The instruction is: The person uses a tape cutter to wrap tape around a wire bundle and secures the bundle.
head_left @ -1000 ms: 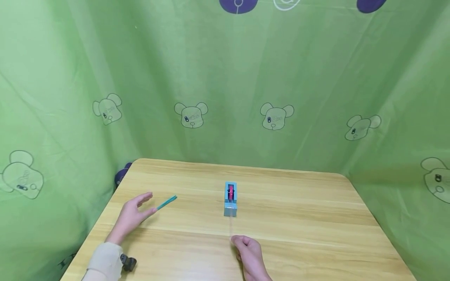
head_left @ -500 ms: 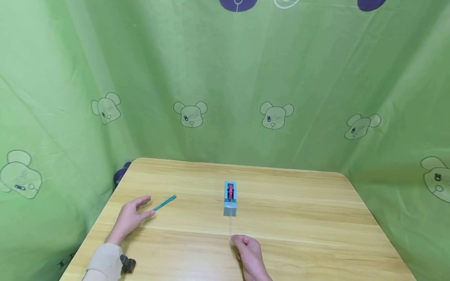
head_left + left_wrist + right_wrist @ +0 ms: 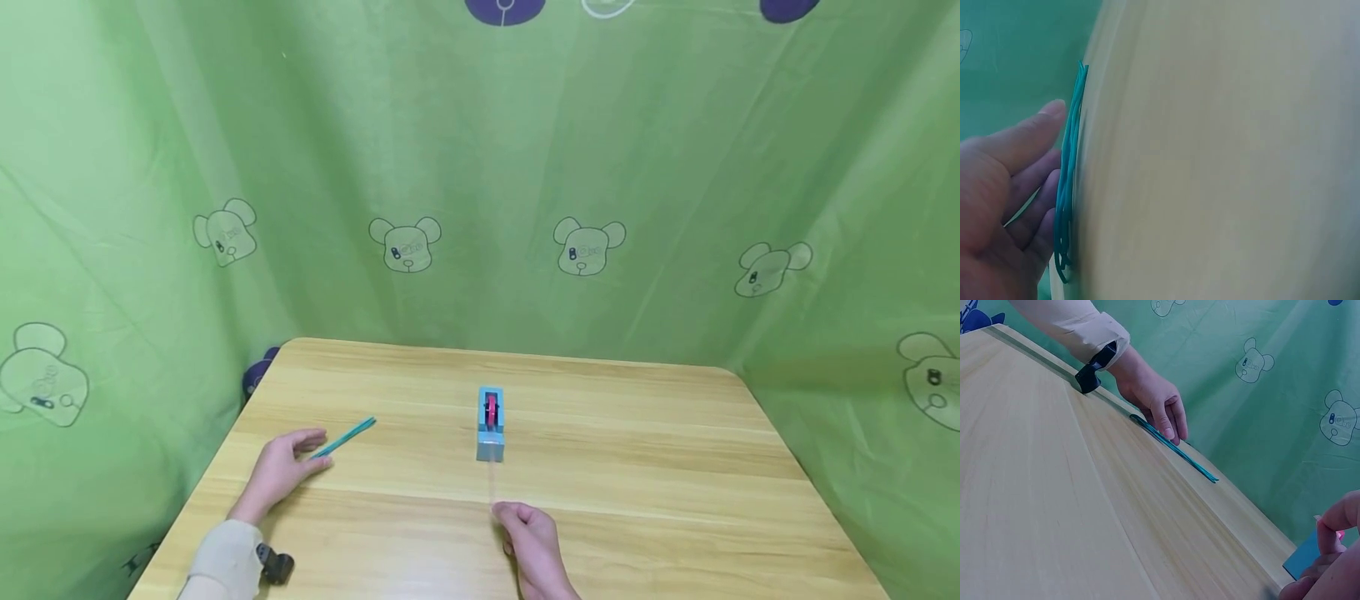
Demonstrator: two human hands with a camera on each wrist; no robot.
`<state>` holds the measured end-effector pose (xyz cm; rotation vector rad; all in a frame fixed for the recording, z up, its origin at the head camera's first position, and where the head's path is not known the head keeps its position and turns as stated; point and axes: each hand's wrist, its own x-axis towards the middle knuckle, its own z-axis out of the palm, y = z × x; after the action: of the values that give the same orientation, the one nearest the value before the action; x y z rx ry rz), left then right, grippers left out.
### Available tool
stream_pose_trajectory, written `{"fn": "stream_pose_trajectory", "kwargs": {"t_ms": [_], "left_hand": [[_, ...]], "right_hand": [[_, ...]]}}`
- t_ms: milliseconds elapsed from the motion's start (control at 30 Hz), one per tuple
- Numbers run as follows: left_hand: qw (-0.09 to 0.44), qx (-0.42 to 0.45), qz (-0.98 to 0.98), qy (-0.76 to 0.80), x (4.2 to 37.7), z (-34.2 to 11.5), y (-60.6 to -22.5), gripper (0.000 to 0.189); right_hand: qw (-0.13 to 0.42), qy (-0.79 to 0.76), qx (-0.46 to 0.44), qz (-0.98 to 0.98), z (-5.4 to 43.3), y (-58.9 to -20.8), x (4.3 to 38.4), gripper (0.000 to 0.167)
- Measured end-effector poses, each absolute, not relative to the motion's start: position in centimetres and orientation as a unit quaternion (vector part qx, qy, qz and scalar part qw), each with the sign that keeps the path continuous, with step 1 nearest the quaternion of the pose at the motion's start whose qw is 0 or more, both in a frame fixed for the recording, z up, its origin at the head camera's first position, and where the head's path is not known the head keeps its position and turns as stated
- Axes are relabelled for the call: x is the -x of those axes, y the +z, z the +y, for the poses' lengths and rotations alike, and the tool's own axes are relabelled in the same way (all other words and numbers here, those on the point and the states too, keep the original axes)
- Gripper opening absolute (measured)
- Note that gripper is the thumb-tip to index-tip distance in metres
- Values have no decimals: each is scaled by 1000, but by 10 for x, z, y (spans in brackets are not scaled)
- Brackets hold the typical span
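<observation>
On the left of the table lies a bundle of thin teal strands [image 3: 354, 432], looped at its near end. My left hand [image 3: 276, 473] is beside that end, thumb and fingers apart on either side of it. In the left wrist view the thumb is stretched along the strands [image 3: 1069, 169], with the other fingers lower, behind them. My right hand [image 3: 531, 537] pinches the end of a strip of clear tape [image 3: 492, 485] between thumb and forefinger. The strip runs taut from a blue tape dispenser [image 3: 491, 450] with a pink core [image 3: 491, 411].
The wooden table [image 3: 637, 450] has rounded far corners. A green curtain [image 3: 495, 150] with bear-head prints hangs behind it and along both sides. A black camera [image 3: 276, 567] is strapped at my left wrist, on a light sleeve [image 3: 225, 562].
My left hand has shifted slightly towards me, so the near end of the teal strands now shows between thumb and fingers. The right hand keeps its place with the tape.
</observation>
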<state>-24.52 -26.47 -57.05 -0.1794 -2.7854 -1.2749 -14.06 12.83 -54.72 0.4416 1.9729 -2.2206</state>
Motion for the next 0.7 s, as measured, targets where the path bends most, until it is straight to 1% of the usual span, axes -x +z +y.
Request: {"fn": "stream_pose_trajectory", "kwargs": {"t_ms": [100,333,567,700], "left_hand": [[43,57,-907,-414,245,-264,-571,53],[76,51,-914,-394,245,-260,-572,43],[79,16,-909,-409,245,-256,-574,34],[92,0,-908,-409,245,-253,-575,27]], "right_hand": [[70,-734,-148,659,128,-547,140,23],[63,-734,-144,661,128,-545,140,23],[65,-733,-148,661,127,-545,140,24],[69,-731,-153,662,126,-545,140,23]]}}
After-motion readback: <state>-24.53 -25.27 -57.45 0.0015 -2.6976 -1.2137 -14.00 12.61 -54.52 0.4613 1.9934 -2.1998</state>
